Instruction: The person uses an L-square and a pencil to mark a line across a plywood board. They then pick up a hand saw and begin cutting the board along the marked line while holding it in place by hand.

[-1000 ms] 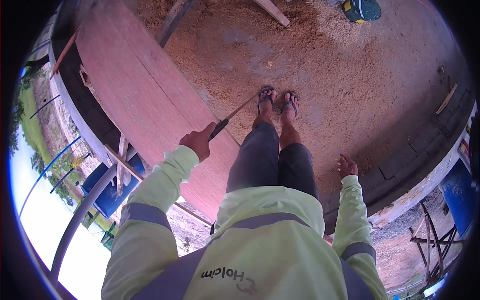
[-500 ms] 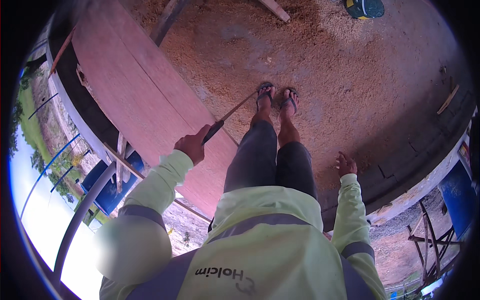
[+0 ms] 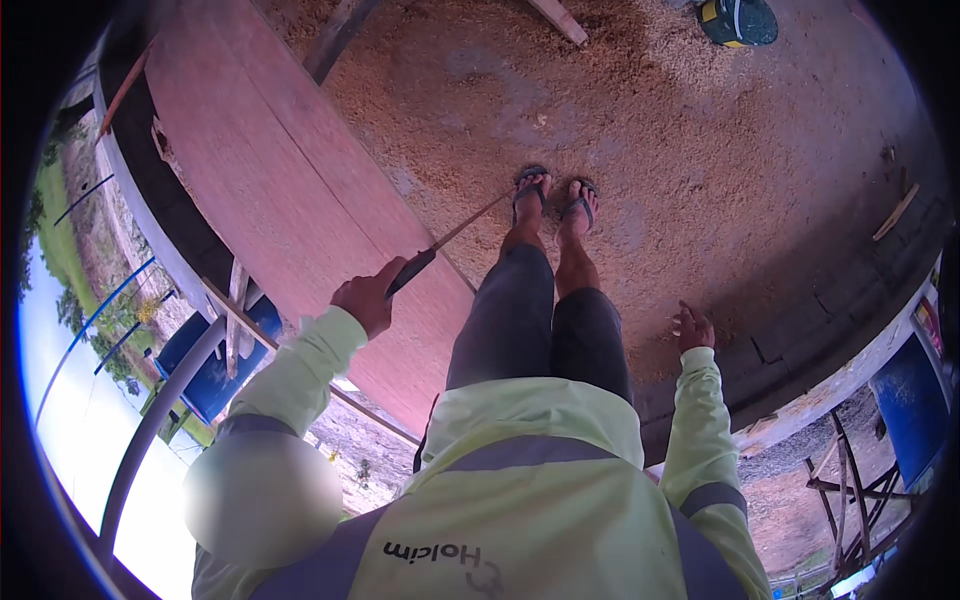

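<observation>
My left hand (image 3: 364,299) is closed around the dark handle of a long-bladed tool (image 3: 468,222). Its narrow brownish blade slants up and right toward my left foot; whether it is a saw or a large knife, I cannot tell. The hand and handle are over a wide reddish wooden board (image 3: 290,170) with a lengthwise seam. On the other side, my right hand (image 3: 694,330) hangs beside my leg, fingers apart and holding nothing, over the sawdust-strewn floor (image 3: 680,210).
My sandalled feet stand in sawdust to the right of the board. A dark green bucket (image 3: 738,22) is at the far right. Wood pieces (image 3: 557,20) lie at the back, another stick (image 3: 896,212) near the low block wall (image 3: 800,340). Blue drums (image 3: 218,365) stand outside at left.
My left hand has shifted slightly left, carrying the long-bladed tool with it. My right hand keeps nearly the same place. The bucket shows a little more fully.
</observation>
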`<state>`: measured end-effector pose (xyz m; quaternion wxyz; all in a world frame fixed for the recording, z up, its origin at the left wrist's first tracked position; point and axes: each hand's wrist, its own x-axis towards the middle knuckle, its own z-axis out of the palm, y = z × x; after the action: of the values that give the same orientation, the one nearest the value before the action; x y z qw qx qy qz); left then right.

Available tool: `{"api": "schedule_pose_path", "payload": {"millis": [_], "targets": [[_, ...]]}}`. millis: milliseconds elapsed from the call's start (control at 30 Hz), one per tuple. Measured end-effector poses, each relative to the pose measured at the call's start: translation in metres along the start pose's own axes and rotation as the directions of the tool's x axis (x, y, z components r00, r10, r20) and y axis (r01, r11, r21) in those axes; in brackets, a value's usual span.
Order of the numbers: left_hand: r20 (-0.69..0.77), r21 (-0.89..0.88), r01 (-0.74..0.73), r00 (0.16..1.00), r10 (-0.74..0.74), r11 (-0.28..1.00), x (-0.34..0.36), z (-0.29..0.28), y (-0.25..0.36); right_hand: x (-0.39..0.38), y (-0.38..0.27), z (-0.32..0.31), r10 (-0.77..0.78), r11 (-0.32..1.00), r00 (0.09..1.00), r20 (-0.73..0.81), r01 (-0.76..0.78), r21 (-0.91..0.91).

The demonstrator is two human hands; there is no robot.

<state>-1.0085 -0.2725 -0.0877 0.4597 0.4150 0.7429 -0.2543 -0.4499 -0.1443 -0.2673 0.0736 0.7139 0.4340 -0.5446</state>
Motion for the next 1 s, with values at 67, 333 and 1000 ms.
{"api": "schedule_pose_path", "payload": {"millis": [67, 333, 1000], "targets": [[-0.007, 0.015, -0.018, 1.000, 0.018, 1.000, 0.004, 0.004, 0.006, -0.009, -0.015, -0.003, -0.008, 0.998, 1.000, 0.002, 0.008, -0.067], [-0.084, 0.008, -0.159, 0.984, 0.159, 0.987, -0.177, -0.044, -0.075, 0.011, 0.062, -0.044, 0.175, 0.984, 0.982, -0.076, -0.177, -0.016], [-0.066, -0.009, -0.093, 0.994, 0.092, 0.996, -0.029, 0.031, -0.046, 0.009, 0.004, -0.012, 0.047, 0.997, 0.998, 0.037, -0.044, -0.070]]}}
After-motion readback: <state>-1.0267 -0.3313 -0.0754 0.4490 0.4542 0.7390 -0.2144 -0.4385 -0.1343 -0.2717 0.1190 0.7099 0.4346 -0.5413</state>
